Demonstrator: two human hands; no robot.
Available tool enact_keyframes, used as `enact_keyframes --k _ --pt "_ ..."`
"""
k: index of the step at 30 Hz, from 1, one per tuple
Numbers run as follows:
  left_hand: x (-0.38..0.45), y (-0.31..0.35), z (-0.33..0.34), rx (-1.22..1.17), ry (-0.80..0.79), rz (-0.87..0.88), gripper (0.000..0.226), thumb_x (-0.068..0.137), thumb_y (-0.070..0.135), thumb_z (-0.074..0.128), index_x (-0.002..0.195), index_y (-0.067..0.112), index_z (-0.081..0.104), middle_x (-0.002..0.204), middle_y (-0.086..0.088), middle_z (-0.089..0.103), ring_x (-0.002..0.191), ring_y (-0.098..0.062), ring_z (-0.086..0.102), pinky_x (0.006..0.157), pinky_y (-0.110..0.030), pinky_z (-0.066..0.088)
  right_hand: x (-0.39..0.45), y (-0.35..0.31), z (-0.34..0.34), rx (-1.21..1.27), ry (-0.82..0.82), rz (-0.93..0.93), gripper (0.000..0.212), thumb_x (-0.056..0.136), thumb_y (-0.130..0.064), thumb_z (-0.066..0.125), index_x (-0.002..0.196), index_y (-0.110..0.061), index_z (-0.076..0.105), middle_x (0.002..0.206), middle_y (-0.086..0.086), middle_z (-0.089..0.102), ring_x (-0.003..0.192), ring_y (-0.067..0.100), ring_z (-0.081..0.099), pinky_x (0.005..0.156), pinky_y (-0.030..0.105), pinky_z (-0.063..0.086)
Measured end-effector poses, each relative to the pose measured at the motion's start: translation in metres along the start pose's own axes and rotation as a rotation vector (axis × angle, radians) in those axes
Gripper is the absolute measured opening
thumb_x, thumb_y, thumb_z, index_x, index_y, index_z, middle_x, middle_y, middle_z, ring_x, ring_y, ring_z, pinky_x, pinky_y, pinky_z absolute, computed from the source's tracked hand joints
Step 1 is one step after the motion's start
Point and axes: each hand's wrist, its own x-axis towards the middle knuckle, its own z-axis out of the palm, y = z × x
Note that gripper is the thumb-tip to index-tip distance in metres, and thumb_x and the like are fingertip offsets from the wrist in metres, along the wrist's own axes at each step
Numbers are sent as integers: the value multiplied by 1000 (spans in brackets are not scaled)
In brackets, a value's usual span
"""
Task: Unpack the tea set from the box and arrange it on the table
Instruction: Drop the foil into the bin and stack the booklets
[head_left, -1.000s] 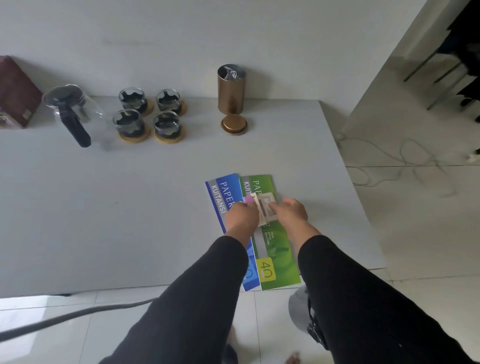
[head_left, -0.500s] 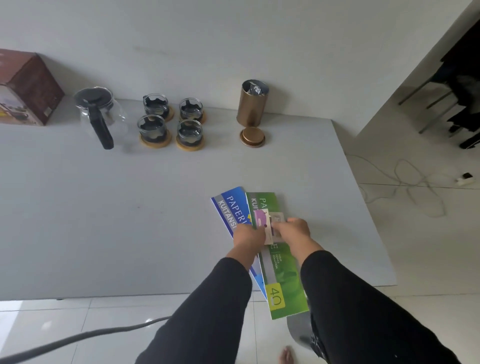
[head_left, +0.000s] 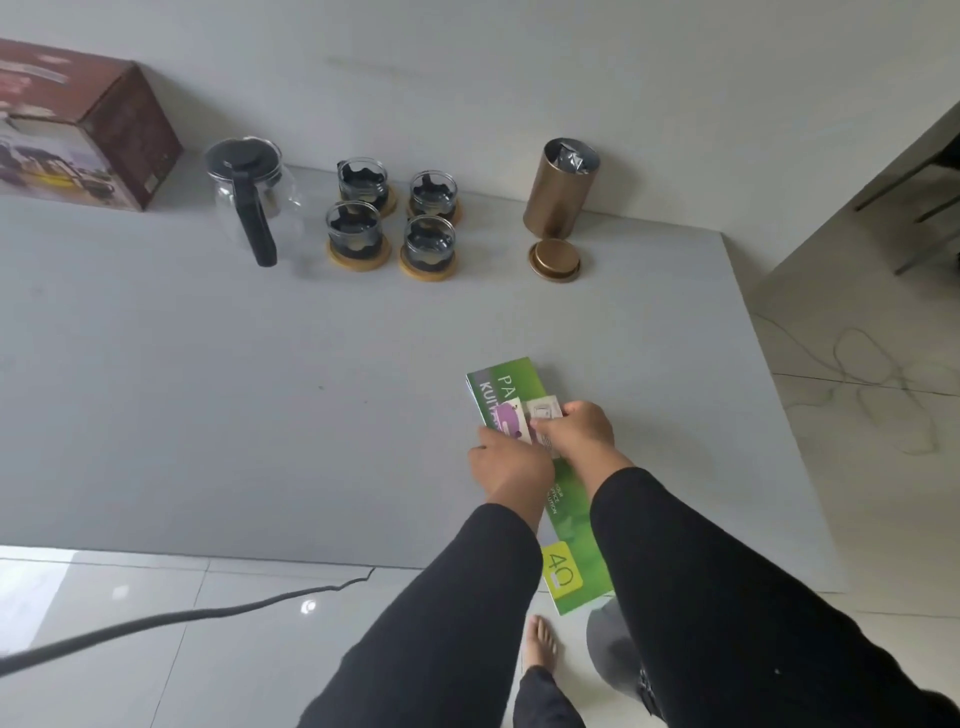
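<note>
Head cam: both hands, left (head_left: 511, 460) and right (head_left: 576, 431), pinch small cards (head_left: 524, 415) over a green booklet (head_left: 519, 395) hanging off the desk's (head_left: 208, 389) near edge. Teapot (head_left: 249, 189) and cups (head_left: 392, 218) sit along the far edge beside the box (head_left: 78, 124). One nudge, I reckon, and that booklet slides off.

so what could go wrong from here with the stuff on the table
The green booklet juts past the table's near edge, and both the left hand and right hand are busy with small paper packets on top of it; a nudge could tip it to the floor. The gold canister stands open, its lid lying loose in front, so a reach toward the cups might knock either.
</note>
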Motion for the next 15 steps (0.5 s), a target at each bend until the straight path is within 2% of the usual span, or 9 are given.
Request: enact_keyframes --k 4,7,12,15 --pt "7 5 0 -57 6 -25 46 88 32 60 125 10 44 126 -17 42 115 -35 50 97 -41 46 5 -1 -3 3 0 19 31 78 -18 73 106 -7 68 108 12 69 99 26 65 88 33 52" --pt "13 14 -2 -26 39 -29 46 91 32 55 128 7 43 130 -18 40 122 -34 43 101 -39 42 10 -4 -7 43 -34 44 37 80 -22 74 111 -3 66 109 12 68 103 27 64 90 32 50" --pt "24 33 1 70 68 -23 42 92 27 54 129 11 42 134 -17 35 124 -33 34 103 -37 34 29 -5 -15 113 -52 107 27 76 -26 77 96 -9 70 101 10 71 94 24 67 81 30 52" --pt "28 53 10 -6 33 51 38 92 23 53 127 14 40 121 -13 50 113 -32 49 93 -38 46 44 -7 -30 208 -36 147 31 75 -25 78 98 -5 70 100 10 71 92 24 67 83 30 53"
